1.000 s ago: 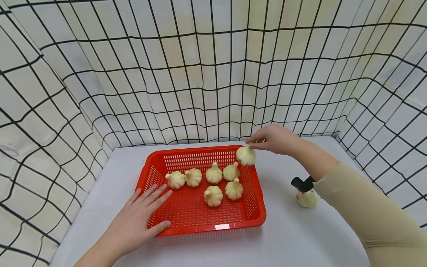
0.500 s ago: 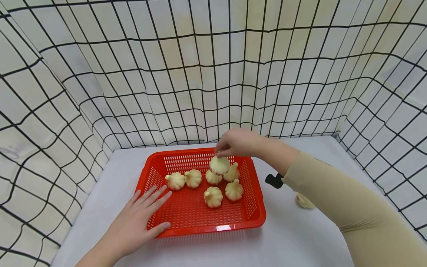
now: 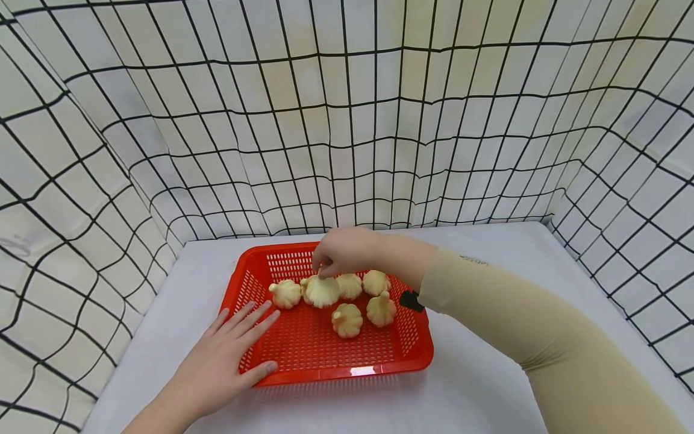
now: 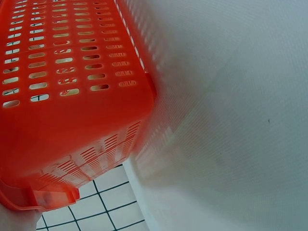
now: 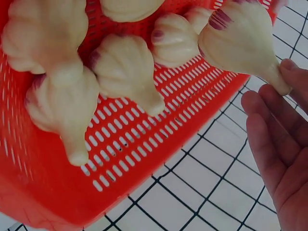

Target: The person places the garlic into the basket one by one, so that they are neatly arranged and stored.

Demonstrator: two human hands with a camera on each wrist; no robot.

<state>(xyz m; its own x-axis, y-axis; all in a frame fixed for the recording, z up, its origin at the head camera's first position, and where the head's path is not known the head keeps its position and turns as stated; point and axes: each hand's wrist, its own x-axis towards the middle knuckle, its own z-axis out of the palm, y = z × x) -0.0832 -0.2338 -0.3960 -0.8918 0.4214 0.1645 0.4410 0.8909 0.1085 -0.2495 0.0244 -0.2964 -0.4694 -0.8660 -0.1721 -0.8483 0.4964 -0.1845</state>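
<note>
My right hand [image 3: 347,250] pinches a pale garlic bulb [image 3: 323,292] by its stem over the back of a red slotted basket [image 3: 303,346]. In the right wrist view, thumb and fingertips meet at the stem of that purple-tinged garlic bulb [image 5: 240,41]. Several other bulbs sit in the basket: one garlic bulb [image 3: 285,294] at the left, another garlic bulb [image 3: 347,320] near the middle, more along the back and right. My left hand [image 3: 225,355] rests flat on the basket's left front edge, fingers straight and spread. The held bulb partly covers one behind it.
The basket stands on a white-covered table [image 3: 477,374]. Black netting [image 3: 336,144] over white sheeting encloses the back and sides. A black wrist strap piece [image 3: 412,300] hangs under my right wrist, by the basket's right wall.
My right hand has carried the garlic bulb leftward from the basket's back right corner, over the back row, to left of the middle. My left hand has stayed still.
</note>
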